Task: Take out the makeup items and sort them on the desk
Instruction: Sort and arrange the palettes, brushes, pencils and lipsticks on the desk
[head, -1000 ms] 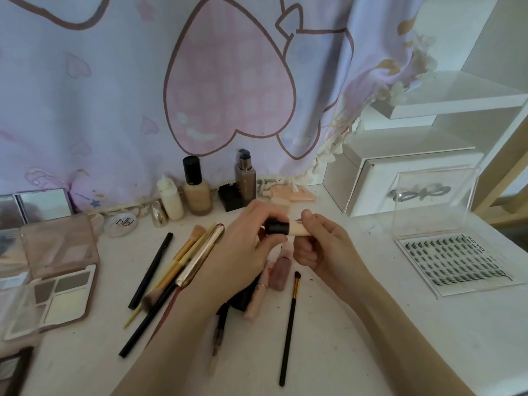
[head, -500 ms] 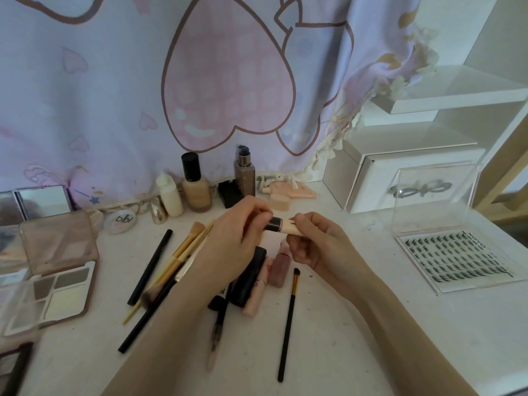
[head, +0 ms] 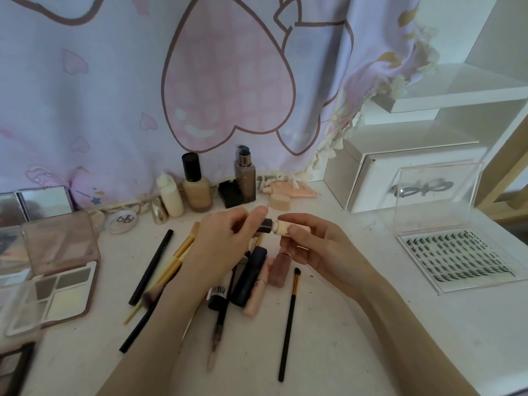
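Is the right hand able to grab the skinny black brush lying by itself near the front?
Probably not right away. The right hand is busy gripping the small beige tube, with the left hand on its dark cap. The black brush lies uncovered just below, though.

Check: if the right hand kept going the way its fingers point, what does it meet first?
The right hand points left, holding the beige tube. Straight on, it would meet the left hand, which pinches the tube's dark cap. Nothing else shows between them; depth looks matched since both grip one tube.
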A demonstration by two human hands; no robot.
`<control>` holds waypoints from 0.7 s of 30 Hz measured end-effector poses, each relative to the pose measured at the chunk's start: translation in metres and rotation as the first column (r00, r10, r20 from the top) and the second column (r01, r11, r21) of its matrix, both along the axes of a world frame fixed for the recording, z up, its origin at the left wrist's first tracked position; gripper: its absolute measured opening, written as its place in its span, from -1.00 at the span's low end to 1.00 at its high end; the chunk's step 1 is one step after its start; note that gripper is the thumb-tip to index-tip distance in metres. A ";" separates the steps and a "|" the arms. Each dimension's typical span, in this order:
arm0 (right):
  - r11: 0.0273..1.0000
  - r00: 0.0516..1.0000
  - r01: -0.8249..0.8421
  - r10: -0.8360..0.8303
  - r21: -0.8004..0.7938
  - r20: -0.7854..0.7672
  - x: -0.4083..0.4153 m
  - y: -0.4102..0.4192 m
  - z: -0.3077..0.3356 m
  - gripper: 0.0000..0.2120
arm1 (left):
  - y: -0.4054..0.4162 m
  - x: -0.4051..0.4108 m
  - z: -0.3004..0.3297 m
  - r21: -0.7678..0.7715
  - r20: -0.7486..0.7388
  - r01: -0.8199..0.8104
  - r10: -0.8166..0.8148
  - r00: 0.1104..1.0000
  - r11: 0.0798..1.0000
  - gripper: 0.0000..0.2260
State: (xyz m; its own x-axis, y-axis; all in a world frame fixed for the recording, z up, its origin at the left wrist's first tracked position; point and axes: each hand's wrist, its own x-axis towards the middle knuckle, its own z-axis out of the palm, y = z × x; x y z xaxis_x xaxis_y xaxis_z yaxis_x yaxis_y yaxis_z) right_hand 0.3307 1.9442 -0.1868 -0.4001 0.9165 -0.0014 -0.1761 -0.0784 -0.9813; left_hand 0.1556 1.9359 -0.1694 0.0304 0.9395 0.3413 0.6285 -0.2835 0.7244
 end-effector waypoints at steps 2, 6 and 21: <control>1.000 1.000 0.007 -0.007 0.000 0.005 0.000 0.000 0.001 -0.74 | 0.001 -0.003 0.000 0.011 0.024 0.040 -0.040 0.999 0.999 -0.64; 0.999 0.998 0.052 -0.052 -0.017 -0.036 0.000 0.000 0.002 -0.79 | 0.002 -0.007 -0.002 -0.033 0.180 0.317 -0.307 0.935 0.948 -0.74; 0.891 0.816 0.086 -0.320 0.446 0.482 -0.004 -0.004 -0.004 -0.75 | 0.002 -0.006 0.000 0.075 0.265 0.096 -0.113 0.958 0.993 -0.89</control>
State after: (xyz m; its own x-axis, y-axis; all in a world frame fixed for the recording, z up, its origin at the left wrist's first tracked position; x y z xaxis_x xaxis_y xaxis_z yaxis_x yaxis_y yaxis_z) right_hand 0.3263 1.9406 -0.1907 -0.2465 0.9451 0.2147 0.4112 0.3026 -0.8599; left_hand 0.1492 1.9379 -0.1692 0.0264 0.9131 0.4068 0.3778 -0.3859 0.8416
